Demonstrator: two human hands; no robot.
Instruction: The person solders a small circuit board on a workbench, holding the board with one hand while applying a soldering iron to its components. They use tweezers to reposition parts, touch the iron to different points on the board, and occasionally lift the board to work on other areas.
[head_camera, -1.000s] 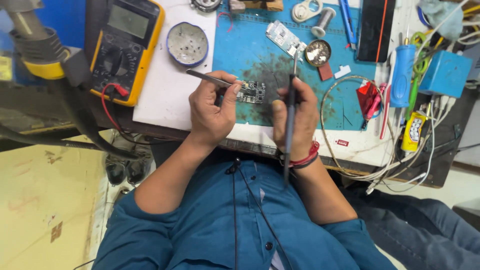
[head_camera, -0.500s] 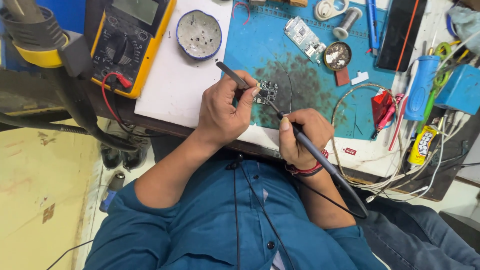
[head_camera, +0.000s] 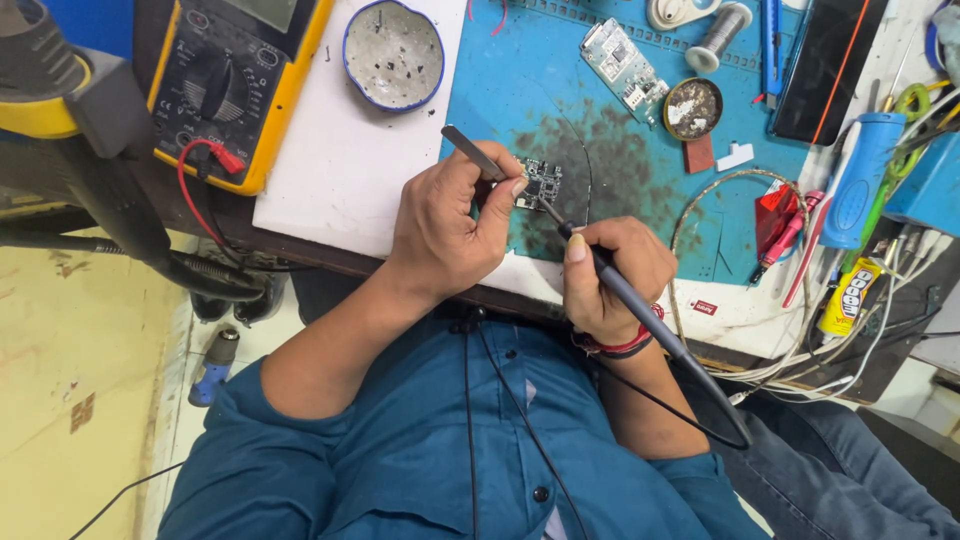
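Note:
A small dark circuit board (head_camera: 540, 183) lies on the stained blue work mat (head_camera: 620, 150). My left hand (head_camera: 445, 225) pinches metal tweezers (head_camera: 470, 152) whose tips reach the board's left side. My right hand (head_camera: 610, 275) grips a dark soldering iron (head_camera: 640, 310) like a pen. Its thin tip touches the board's right edge, and its black cord trails back over my lap.
A yellow multimeter (head_camera: 235, 80) with a red lead lies at the left. Nearby are a round blue-rimmed dish (head_camera: 393, 52), a second green board (head_camera: 624, 60), a round tin (head_camera: 692, 107), a solder spool (head_camera: 720, 30), a glue tube (head_camera: 850, 295) and tangled wires (head_camera: 790, 350).
The soldering iron has swung from upright in my right hand down to the board. The view has shifted, so bench and hands sit a little differently in frame.

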